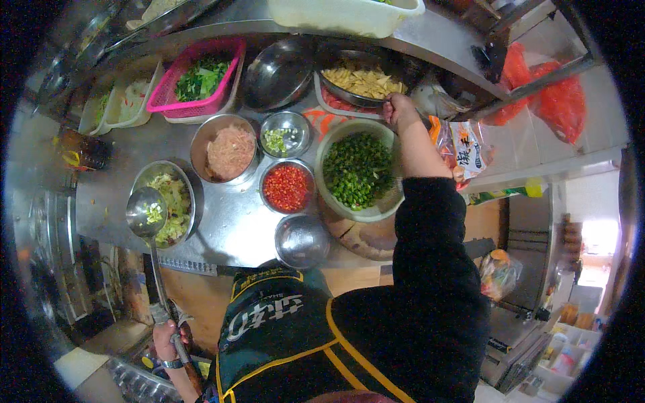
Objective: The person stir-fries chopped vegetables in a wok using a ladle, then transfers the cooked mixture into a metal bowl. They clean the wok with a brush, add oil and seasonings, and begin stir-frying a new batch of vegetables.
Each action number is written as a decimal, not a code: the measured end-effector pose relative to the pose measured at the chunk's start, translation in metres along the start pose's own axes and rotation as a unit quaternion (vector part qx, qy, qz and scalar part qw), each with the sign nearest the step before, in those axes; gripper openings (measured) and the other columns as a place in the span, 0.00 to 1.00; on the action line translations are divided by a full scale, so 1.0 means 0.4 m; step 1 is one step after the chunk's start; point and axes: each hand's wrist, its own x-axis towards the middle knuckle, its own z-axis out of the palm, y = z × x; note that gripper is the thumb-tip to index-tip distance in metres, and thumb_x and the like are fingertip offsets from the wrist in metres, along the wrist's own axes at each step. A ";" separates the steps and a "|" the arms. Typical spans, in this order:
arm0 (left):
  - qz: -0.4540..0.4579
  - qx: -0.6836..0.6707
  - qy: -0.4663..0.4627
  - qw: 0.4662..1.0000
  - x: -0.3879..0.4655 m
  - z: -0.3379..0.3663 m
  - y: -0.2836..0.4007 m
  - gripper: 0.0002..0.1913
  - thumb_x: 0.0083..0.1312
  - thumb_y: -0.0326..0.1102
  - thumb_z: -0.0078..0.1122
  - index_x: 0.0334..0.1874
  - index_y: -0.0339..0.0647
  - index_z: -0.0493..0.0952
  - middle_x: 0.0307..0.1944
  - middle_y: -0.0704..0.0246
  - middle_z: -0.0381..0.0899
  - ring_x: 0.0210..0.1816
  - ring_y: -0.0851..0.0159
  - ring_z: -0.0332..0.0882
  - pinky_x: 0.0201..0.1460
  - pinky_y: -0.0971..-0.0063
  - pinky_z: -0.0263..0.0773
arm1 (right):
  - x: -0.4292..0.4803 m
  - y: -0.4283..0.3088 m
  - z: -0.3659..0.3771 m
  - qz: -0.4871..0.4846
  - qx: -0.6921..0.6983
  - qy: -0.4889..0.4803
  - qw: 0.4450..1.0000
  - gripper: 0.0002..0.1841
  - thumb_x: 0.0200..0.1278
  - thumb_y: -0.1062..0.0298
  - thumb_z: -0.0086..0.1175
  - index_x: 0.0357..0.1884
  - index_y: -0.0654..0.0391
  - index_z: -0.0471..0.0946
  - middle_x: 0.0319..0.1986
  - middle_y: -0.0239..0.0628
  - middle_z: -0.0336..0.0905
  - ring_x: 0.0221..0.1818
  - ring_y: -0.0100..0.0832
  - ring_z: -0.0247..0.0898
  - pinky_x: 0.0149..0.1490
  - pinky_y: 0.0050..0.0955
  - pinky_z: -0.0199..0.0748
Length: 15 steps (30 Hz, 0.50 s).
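Note:
My left hand (169, 338) grips the long handle of a steel ladle (155, 269) at the lower left. Some chopped pale green scallion (152, 213) lies in the ladle's bowl, which hangs over the left side of a metal bowl of chopped cabbage (174, 209). My right arm reaches to the back of the counter. There my right hand (399, 111) is closed on the near right rim of a metal basin (347, 95) with pale yellow slices. Below that arm stands a colander (325, 166) of chopped green peppers.
Metal bowls of shredded meat (231, 152), scallion (297, 126) and chopped red chili (287, 186) stand mid-counter. An empty steel bowl (302, 242) sits near the front edge. Behind are a pink basket (164, 104) of greens and a dark pan (278, 73). A shelf edge (443, 50) overhangs the back.

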 end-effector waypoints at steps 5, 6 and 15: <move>0.001 -0.055 -0.091 0.994 0.027 0.008 0.004 0.15 0.63 0.42 0.64 0.31 0.36 0.73 0.19 0.65 0.75 0.15 0.68 0.72 0.18 0.76 0.70 | -0.172 0.037 -0.111 0.000 0.050 0.004 0.999 0.08 0.65 0.62 0.47 0.27 0.48 0.66 0.13 0.28 0.61 0.10 0.26 0.52 0.19 0.28 0.49; -0.003 -0.096 -0.137 0.986 0.033 0.010 0.005 0.15 0.63 0.42 0.63 0.30 0.36 0.73 0.19 0.65 0.75 0.15 0.67 0.72 0.18 0.76 0.70 | -0.223 0.053 -0.137 -0.018 0.050 -0.004 0.999 0.09 0.65 0.62 0.48 0.26 0.48 0.65 0.12 0.28 0.61 0.10 0.26 0.52 0.18 0.28 0.49; 0.056 -0.088 -0.193 0.976 0.111 -0.021 -0.022 0.11 0.65 0.36 0.60 0.37 0.34 0.72 0.23 0.61 0.76 0.17 0.65 0.73 0.17 0.73 0.71 | -0.772 0.176 -0.287 -0.147 0.093 0.029 0.984 0.13 0.61 0.63 0.50 0.20 0.48 0.62 0.10 0.26 0.57 0.08 0.22 0.51 0.13 0.23 0.50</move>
